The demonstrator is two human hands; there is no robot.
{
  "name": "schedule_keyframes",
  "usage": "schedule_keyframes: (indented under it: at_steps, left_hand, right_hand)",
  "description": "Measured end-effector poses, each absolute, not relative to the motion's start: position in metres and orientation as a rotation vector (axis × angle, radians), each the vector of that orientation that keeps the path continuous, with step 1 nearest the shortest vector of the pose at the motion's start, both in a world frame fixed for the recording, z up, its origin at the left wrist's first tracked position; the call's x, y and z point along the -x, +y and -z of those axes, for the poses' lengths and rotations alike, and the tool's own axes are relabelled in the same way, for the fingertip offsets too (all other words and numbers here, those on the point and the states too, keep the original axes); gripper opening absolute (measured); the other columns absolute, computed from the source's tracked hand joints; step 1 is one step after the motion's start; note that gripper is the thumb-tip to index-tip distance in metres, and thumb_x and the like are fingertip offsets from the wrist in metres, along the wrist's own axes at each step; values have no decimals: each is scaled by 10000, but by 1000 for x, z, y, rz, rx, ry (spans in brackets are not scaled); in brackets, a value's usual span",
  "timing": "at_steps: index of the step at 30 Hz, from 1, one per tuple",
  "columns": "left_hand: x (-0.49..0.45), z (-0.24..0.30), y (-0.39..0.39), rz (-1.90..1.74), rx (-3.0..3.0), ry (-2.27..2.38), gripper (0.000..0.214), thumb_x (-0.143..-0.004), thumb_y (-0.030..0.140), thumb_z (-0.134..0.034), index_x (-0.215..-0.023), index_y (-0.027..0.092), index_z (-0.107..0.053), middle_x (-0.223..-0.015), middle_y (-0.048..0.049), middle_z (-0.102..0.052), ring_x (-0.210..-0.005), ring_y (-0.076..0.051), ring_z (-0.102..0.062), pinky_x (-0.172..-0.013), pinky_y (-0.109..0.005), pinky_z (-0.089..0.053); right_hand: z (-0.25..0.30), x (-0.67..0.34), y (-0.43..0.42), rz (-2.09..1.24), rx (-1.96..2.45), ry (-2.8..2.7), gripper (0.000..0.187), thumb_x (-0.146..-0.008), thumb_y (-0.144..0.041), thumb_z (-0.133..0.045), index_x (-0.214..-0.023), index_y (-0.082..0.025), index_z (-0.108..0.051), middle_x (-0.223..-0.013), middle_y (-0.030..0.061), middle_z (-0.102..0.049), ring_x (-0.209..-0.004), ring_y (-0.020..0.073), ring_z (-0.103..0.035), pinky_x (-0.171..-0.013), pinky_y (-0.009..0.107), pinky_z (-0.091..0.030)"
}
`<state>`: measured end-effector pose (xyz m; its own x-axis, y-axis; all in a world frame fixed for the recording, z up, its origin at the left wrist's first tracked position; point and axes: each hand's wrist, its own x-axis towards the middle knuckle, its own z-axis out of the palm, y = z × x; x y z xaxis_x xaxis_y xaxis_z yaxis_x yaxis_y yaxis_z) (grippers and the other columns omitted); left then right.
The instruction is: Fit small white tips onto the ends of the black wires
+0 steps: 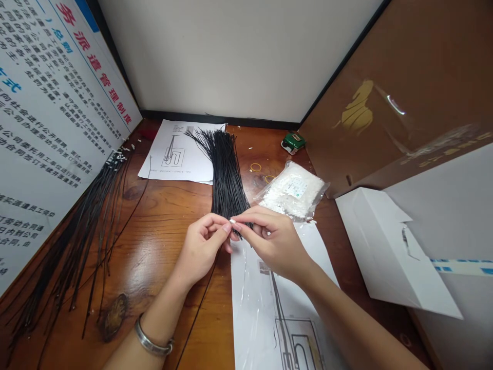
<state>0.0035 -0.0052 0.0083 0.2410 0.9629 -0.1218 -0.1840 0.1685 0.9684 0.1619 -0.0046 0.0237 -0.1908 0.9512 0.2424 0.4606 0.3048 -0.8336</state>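
My left hand and my right hand meet fingertip to fingertip over the middle of the table. Between the right thumb and index finger is a small white plastic connector. A single thin black wire runs from under my left fingers down to the bottom edge; its tip is hidden in the pinch. I cannot tell whether the wire sits inside the connector. Just beyond the hands lies a thick bundle of black wires. Beside it, a clear bag of white connectors rests on the right.
Black wires with white ends lie along the left board. A printed drawing lies at the back, another sheet below my right hand. A green tape measure, rubber bands and a folded white card are to the right.
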Motion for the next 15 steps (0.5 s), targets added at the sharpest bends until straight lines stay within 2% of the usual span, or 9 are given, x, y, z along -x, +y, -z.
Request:
schedule_keyframes:
  at_steps: [15]
  left_hand:
    - [-3,-8,-5,-944,-942,969,241,-752,355,-673,-716,129,-595,-646,-39,-674,-497,-99,-577,-509,-217,-470]
  right_hand:
    - [-21,-166,-3,-530,1126,-2016,163,-859,-174,-548,-839,-210,-706,-776,34,-680,-566,128,-543,-500,289,-421]
